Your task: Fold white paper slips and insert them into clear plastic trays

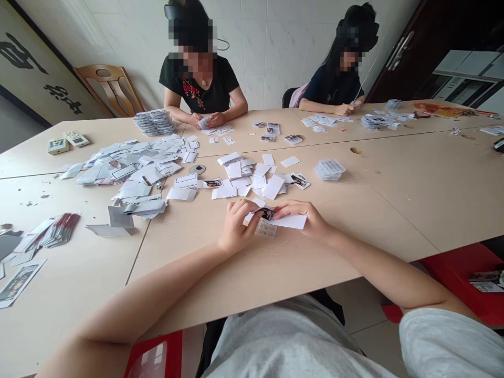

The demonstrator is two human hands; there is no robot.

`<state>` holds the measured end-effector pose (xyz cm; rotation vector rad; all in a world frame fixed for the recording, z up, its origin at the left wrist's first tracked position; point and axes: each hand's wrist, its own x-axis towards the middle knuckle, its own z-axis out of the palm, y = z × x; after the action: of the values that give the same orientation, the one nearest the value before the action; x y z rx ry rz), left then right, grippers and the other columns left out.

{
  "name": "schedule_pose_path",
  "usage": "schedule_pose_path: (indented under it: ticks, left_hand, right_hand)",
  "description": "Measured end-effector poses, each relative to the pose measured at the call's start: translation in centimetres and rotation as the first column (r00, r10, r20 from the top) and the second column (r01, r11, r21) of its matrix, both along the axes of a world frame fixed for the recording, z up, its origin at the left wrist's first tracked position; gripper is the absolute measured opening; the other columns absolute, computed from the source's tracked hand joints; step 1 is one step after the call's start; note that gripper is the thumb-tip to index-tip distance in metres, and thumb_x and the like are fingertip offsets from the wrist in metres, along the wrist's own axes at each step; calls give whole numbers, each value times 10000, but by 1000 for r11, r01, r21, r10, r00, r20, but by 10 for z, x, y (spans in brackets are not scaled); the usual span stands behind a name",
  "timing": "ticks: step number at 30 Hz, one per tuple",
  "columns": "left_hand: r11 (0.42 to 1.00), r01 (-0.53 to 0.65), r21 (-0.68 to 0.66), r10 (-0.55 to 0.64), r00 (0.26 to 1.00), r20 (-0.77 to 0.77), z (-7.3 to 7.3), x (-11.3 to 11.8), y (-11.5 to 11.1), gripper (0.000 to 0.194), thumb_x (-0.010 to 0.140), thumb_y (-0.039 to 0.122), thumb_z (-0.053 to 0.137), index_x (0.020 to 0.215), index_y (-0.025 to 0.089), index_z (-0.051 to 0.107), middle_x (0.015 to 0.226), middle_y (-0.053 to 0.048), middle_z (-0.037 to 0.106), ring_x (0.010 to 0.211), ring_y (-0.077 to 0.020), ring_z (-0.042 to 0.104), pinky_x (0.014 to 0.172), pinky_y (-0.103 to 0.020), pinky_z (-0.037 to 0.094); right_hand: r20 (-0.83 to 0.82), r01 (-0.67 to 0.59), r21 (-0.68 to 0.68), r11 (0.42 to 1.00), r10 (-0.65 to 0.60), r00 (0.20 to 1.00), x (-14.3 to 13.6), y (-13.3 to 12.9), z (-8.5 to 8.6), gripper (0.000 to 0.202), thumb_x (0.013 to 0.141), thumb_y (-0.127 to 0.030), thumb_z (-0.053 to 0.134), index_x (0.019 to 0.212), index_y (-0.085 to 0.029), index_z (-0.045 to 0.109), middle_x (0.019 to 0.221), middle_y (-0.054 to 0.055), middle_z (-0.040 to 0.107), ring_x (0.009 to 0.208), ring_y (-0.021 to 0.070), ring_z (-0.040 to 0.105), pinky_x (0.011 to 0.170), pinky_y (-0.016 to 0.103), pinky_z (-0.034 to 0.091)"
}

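The central pile of white cards (238,181) on the desk (378,226) serves as landmark. Just on its near side, a dark printed card (268,213) lies between two hands. The left hand (239,223) pinches the card between thumb and fingers; the right hand (306,215) is closed on a white slip (292,222) that adjoins it. Whether card and slip are joined cannot be told. A clear packet (266,229), farther to the near side of the pile, shows below the fingers; whether held or resting is unclear. Left of the pile lie a grey roll (193,170) and a larger heap of slips (137,163); right of it, a stack of pale packs (330,169). Probable faults: uneven pressure could crease the slip; a slackened left grip could drop the card into the pile.
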<state>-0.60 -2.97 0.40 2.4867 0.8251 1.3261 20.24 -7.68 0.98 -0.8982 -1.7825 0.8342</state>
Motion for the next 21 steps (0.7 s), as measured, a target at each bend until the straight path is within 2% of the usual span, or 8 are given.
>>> schedule_pose_path:
  ticks: [5, 14, 21]
  left_hand:
    - [1000, -14, -25, 14, 1000, -4, 0, 0, 0, 22, 849, 191, 519, 828, 195, 518, 755, -2, 593, 727, -140, 538, 700, -313, 346]
    - [999, 16, -50, -12, 997, 79, 3, 0, 0, 40, 835, 184, 538, 802, 193, 517, 804, -28, 572, 775, -158, 532, 688, -309, 384]
    - [987, 59, -148, -37, 988, 148, 4, 1, -1, 46, 847, 210, 529, 815, 192, 558, 798, -32, 534, 754, -152, 502, 678, -298, 405]
  right_hand:
    - [1, 8, -2, 1000, -8, 1000, 0, 1, 1, 144, 788, -244, 637, 898, -222, 728, 1021, 77, 663, 985, 225, 621, 888, 356, 477]
    - [6, 0, 12, 1000, 0, 1000, 1, 2, -1, 150, 793, -225, 627, 905, -222, 727, 1002, 74, 687, 1010, 224, 610, 895, 356, 470]
    - [12, 9, 26, 1000, -9, 1000, 1, 3, -2, 156, 795, -253, 627, 912, -223, 725, 1016, 78, 682, 1002, 221, 615, 891, 357, 475]
